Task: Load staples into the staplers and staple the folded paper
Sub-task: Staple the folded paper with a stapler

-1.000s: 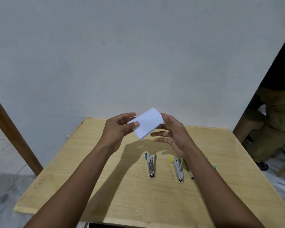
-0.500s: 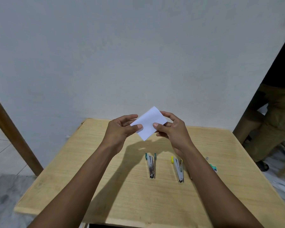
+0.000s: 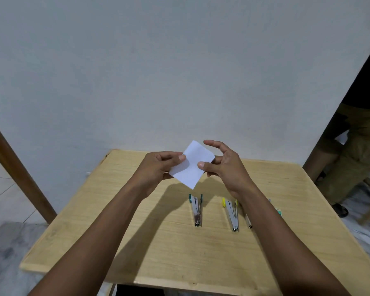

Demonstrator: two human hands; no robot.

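A small folded white paper (image 3: 190, 165) is held in the air above the wooden table (image 3: 137, 242). My left hand (image 3: 158, 167) pinches its left edge between thumb and fingers. My right hand (image 3: 224, 165) pinches its right edge with the thumb in front, the index finger lifted free. On the table below lie a green-tipped stapler (image 3: 196, 209) and a yellow-tipped stapler (image 3: 232, 213), both metal. A third stapler (image 3: 248, 223) shows only partly beside my right forearm. A small green staple box (image 3: 278, 211) peeks out to the right of that forearm.
A plain grey wall stands right behind the table. A brown wooden post (image 3: 19, 178) leans at the left. Another person's legs in olive trousers (image 3: 359, 146) and a chair are at the right edge, past the table.
The paper has turned and come lower between my hands. My right hand shifted its hold on the right edge and its index finger lifted off.
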